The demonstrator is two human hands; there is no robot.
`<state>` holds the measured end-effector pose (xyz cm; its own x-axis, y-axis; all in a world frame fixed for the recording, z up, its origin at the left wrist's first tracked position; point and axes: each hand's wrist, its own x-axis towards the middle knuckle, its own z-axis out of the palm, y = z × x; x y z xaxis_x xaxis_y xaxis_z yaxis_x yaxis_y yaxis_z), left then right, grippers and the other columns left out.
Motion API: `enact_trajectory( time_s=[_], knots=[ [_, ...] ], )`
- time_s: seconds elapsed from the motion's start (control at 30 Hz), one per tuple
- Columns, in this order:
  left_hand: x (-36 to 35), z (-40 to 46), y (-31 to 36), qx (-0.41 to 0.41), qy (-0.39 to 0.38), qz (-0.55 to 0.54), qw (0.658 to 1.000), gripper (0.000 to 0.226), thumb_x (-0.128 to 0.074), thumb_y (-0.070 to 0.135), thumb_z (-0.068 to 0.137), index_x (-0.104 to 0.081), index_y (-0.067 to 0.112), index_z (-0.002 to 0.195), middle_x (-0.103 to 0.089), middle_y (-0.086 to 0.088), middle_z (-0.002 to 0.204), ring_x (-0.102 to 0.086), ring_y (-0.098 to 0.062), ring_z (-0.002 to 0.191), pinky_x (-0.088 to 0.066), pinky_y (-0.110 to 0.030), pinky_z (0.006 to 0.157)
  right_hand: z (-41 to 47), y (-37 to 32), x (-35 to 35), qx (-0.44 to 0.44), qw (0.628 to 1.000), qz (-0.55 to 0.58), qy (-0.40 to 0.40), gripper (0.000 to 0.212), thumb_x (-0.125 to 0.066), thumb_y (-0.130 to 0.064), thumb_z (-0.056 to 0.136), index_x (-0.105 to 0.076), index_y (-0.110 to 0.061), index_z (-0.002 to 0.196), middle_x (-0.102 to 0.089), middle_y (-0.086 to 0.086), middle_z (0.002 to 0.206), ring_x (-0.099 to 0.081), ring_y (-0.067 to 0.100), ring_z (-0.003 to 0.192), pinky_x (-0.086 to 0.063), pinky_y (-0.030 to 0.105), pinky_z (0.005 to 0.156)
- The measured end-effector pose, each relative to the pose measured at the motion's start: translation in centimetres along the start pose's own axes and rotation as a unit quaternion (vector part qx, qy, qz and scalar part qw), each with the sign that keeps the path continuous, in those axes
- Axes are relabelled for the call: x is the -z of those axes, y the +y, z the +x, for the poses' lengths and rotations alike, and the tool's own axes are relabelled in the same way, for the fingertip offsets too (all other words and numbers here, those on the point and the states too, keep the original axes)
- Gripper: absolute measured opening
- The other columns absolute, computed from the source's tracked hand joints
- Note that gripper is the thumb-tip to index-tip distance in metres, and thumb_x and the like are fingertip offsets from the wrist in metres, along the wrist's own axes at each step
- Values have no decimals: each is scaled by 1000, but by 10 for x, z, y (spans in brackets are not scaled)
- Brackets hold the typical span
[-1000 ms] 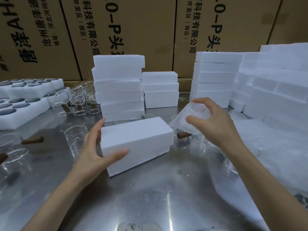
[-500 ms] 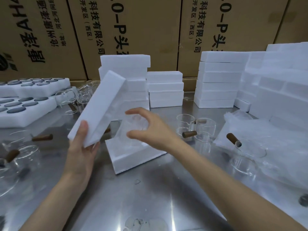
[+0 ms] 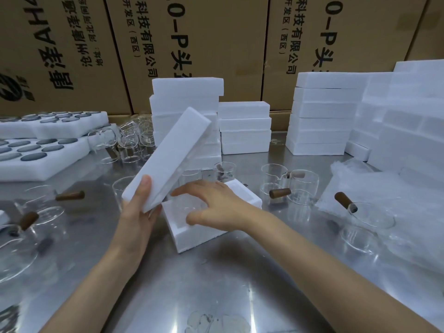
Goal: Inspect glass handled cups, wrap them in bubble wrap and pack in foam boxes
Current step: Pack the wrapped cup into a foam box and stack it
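**Ana:** Steel table (image 3: pixel 240 284) first, since it carries everything. Cardboard cartons (image 3: pixel 206 44) wall off the back, and in front of them stand stacks of closed foam boxes (image 3: pixel 324 116), I'd guess to stay within reach.

**Ben:** And on the left?

**Ana:** Foam trays (image 3: pixel 36 155) with dark round pockets, loose glass cups (image 3: pixel 125 143) just beside them. More wooden-handled cups (image 3: pixel 288 186) sit right of centre, near a heap of bubble wrap (image 3: pixel 384 188), likely so wrapping happens beside the box.

**Ben:** The box being packed?

**Ana:** Its open base (image 3: pixel 211 227) lies mid-table. The left hand (image 3: pixel 139 212) grips the foam lid (image 3: pixel 173 155) by its near end, tilted up and clear of the opening so the other hand gets in.

**Ben:** And that one?

**Ana:** The right hand (image 3: pixel 216 205) hovers over the cavity, fingers spread and relaxed, pinching nothing. The wrapped cup (image 3: pixel 192 207) appears to lie in the base beneath its palm, though the clear film makes it hard to read. My judgement: it is seating the bundle before the lid comes down.
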<state>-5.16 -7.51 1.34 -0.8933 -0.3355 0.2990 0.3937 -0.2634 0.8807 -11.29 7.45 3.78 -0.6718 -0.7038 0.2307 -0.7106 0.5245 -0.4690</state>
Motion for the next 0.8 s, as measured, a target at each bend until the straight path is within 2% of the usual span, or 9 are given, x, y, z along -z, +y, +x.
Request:
enact_trajectory(
  time_s=[0.17,0.3,0.37,0.43,0.5,0.57,0.67,0.73,0.8],
  knots=[
    [-3,-1,0,-14,-11,30,999,39,-50,39,86,-59,23,121,-65,-2,122,-58,-19,119,-42,-34,102,-1,0,3,-15,999,23,-32,60,-57,-22,80,-43,-43,134,-29,-12,152,-22,13,139,-5,45,112],
    [0,-2,-2,-9,0,53,999,54,-56,40,87,-48,15,135,-53,-14,137,-50,-25,129,-40,-36,107,-3,1,6,-3,999,25,-26,60,-58,-19,80,-46,-39,135,-29,-11,153,-20,14,141,-6,44,113],
    [2,0,-2,-5,13,66,998,72,-67,49,79,-43,17,139,-49,-11,142,-49,-21,129,-38,-39,109,-8,4,13,-1,994,106,42,50,-58,-22,76,-58,-31,125,-50,-10,139,-40,13,130,-27,34,110],
    [3,0,-3,-27,28,100,994,92,-71,62,58,-42,24,136,-49,-2,138,-52,-14,123,-41,-39,107,-16,9,24,-30,962,219,163,36,-50,-23,75,-67,-26,106,-66,-10,113,-57,6,109,-43,23,93],
    [1,-3,-3,-71,28,155,985,102,-73,78,42,-40,35,128,-47,13,122,-55,0,108,-48,-28,93,-23,20,36,-79,901,307,297,23,-46,-15,85,-67,-24,87,-70,-9,90,-63,7,92,-44,18,78],
    [1,-6,-7,-106,17,231,967,101,-68,87,40,-37,43,126,-43,16,117,-53,1,110,-48,-29,93,-29,32,46,-138,853,358,353,29,-40,-14,93,-67,-22,87,-69,-9,88,-63,9,90,-41,10,68],
    [-1,-9,-12,-124,3,330,936,92,-66,84,46,-36,49,126,-34,10,126,-40,-7,125,-39,-41,106,-37,42,47,-178,844,394,317,35,-33,-30,100,-67,-24,95,-70,-9,95,-62,7,90,-42,15,68],
    [-3,-10,-14,-138,-12,372,918,85,-66,74,49,-37,48,126,-30,12,126,-34,10,120,-34,-31,106,-41,42,44,-180,844,420,280,38,-32,-41,100,-67,-32,87,-70,-19,83,-62,-7,75,-46,14,65],
    [-4,-10,-16,-133,-25,383,914,87,-65,71,49,-41,41,127,-27,16,122,-29,25,111,-31,-17,99,-40,41,38,-190,848,424,254,35,-36,-48,97,-66,-37,82,-67,-22,85,-61,-10,76,-49,17,73]
  ],
)
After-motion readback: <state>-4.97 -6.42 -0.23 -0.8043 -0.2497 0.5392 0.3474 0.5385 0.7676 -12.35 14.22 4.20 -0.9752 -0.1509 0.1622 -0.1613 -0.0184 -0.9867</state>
